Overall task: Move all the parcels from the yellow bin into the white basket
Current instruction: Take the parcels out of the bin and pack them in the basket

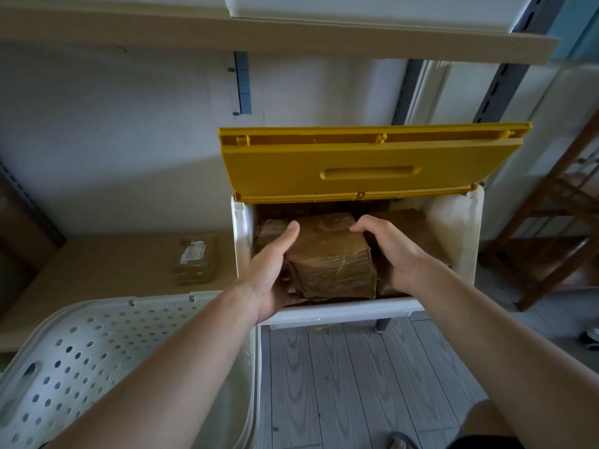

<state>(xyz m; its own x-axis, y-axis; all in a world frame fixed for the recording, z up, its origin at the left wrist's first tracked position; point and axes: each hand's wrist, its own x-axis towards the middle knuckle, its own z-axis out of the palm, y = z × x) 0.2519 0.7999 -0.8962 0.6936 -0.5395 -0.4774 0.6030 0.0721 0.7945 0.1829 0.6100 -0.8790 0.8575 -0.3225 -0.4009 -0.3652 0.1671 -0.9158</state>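
Inside the mouth of the yellow-lidded bin (460, 228), both hands clasp one brown parcel (330, 254) from opposite sides. The left hand (275, 270) cups its left face, thumb lying up along the top edge and fingers curled beneath the lower corner. The right hand (385, 251) wraps the right side, fingers hooked over the top rear edge. The hands stay apart, the parcel's full width between them.

The parcel is a blocky bundle in brown paper under glossy clear tape, creased at the corners, tilted with its near end over the bin's front lip. More brown parcels (411, 228) lie packed behind and beside it, touching it on the right, so room there is tight; the left wall of the bin stands just beside the left hand.

Above, the yellow lid (369, 163) is flipped up and back, leaving the opening free overhead. The white perforated basket (81, 351) sits down to the left, its rim just beside the bin's front corner, under the left forearm. One labelled parcel (196, 259) lies alone on the wooden shelf (113, 264) left of the bin. Grey plank flooring (356, 384) spreads below.
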